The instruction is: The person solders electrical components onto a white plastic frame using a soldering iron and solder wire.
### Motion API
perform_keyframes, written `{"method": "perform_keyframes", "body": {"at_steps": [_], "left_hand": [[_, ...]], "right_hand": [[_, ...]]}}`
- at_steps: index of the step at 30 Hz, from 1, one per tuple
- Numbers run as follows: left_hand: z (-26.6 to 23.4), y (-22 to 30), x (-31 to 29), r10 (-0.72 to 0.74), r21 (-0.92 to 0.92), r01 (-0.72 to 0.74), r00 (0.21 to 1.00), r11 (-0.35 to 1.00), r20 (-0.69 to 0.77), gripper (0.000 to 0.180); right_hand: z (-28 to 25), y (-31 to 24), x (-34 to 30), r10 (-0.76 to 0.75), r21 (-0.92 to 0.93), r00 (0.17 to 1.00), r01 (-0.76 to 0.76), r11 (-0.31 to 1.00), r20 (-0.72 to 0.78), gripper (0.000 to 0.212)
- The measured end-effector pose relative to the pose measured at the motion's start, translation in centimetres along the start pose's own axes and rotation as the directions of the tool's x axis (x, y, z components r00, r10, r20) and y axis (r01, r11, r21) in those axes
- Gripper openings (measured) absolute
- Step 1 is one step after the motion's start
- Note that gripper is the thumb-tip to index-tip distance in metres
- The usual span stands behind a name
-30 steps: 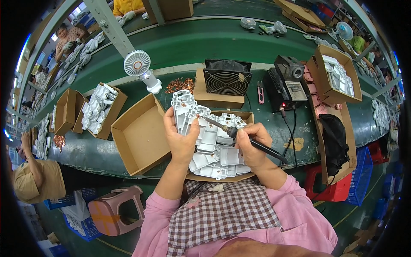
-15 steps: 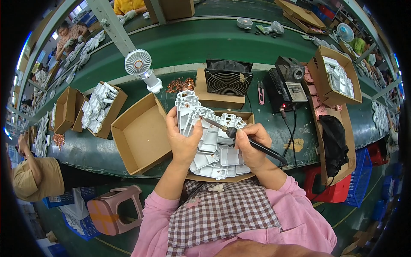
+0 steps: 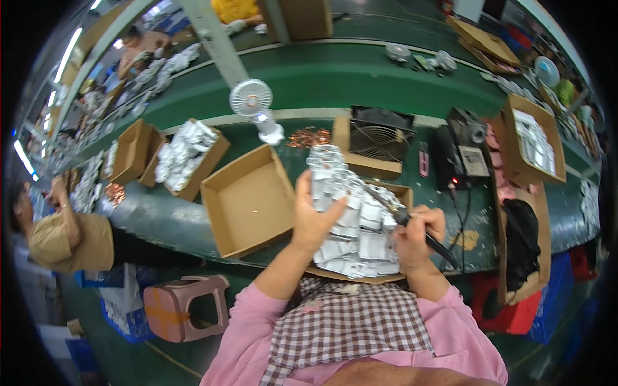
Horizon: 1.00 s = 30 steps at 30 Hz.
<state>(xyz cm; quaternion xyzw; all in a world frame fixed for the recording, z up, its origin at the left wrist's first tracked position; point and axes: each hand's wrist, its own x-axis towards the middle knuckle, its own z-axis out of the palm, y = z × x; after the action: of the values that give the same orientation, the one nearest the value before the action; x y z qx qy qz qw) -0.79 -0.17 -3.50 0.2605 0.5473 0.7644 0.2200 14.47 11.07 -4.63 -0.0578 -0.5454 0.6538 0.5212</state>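
My left hand (image 3: 317, 213) grips a white plastic housing (image 3: 327, 166) by its side, thumb across the near face. In my right hand (image 3: 418, 233) is a soldering iron (image 3: 400, 215) with a black handle, held like a pen. Its metal shaft points up and left to the housing; whether the tip touches is too blurred to tell. Beneath both hands, a cardboard box (image 3: 404, 193) holds a pile of white plastic housings (image 3: 376, 246). The black cord end of the iron trails off to the right.
An open cardboard box (image 3: 248, 204) stands to the left, a white handheld fan (image 3: 252, 100) behind it. Copper-coloured small parts (image 3: 309, 137) lie by a black square fan (image 3: 381, 141). The soldering station (image 3: 450, 157) and a box of white parts (image 3: 535, 145) are at right.
The whole view has shifted, so the bench and boxes now appear farther right. My hands keep the same hold on the housing and the soldering iron.
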Motion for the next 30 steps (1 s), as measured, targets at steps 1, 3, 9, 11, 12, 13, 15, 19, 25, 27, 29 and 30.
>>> {"method": "perform_keyframes", "body": {"at_steps": [1,3,9,11,12,13,15,19,25,27,29,30], "left_hand": [[0.2,-0.1,0.0,-0.027,0.004,0.027,0.999,1.0,0.03,0.068],[0.5,0.1,0.0,0.023,0.047,-0.027,0.996,0.999,0.092,0.07],[0.9,0.4,0.0,0.011,-0.041,-0.008,0.996,0.999,0.09,0.049],[0.7,0.1,-0.2,0.017,0.002,-0.017,0.997,1.0,0.081,0.049],[0.6,0.0,-0.2,0.034,0.063,-0.038,0.997,0.997,0.072,0.049],[0.8,0.3,-0.2,0.036,0.061,-0.039,0.998,0.997,0.042,0.047],[0.9,0.1,-0.3,0.024,0.118,-0.024,1.0,0.993,0.004,0.043],[0.6,-0.8,-0.1,0.087,0.209,-0.073,0.994,0.975,-0.059,0.043],[0.4,-0.8,0.5,0.199,0.282,-0.162,0.974,0.946,-0.109,0.041],[0.2,-0.6,0.5,0.139,0.181,-0.112,0.98,0.977,-0.144,0.043],[0.0,-0.4,0.6,0.08,0.149,-0.055,0.983,0.987,-0.167,0.045],[0.1,-0.5,0.7,0.063,0.132,-0.039,0.982,0.99,-0.178,0.044]], "right_hand": [[-0.2,0.1,0.0,-0.004,-0.008,1.0,0.004,1.0,-0.002,0.014],[0.1,0.0,-0.1,0.012,-0.03,1.0,-0.012,0.999,-0.027,0.019],[0.0,-0.1,-0.1,-0.02,-0.018,1.0,0.02,1.0,-0.008,0.026],[-0.3,0.1,-0.1,-0.023,-0.018,1.0,0.023,1.0,0.004,0.025],[-0.3,0.3,-0.1,-0.029,-0.016,1.0,0.029,0.999,0.006,0.025],[-0.3,0.4,-0.2,-0.027,-0.011,1.0,0.027,1.0,-0.009,0.024],[0.3,0.0,0.0,-0.034,-0.024,0.999,0.033,0.999,-0.035,0.023],[0.8,-0.4,0.2,-0.031,-0.06,0.998,0.027,0.998,-0.062,0.019],[0.4,-0.5,0.3,-0.017,-0.185,0.999,0.026,0.982,0.052,0.01],[0.7,-0.2,0.6,-0.004,-0.186,0.998,0.017,0.982,0.067,0.012],[0.9,-0.1,0.6,0.042,-0.254,0.998,-0.026,0.967,0.055,0.012],[0.7,-0.1,0.6,0.05,-0.249,0.997,-0.034,0.968,0.06,0.012]]}}
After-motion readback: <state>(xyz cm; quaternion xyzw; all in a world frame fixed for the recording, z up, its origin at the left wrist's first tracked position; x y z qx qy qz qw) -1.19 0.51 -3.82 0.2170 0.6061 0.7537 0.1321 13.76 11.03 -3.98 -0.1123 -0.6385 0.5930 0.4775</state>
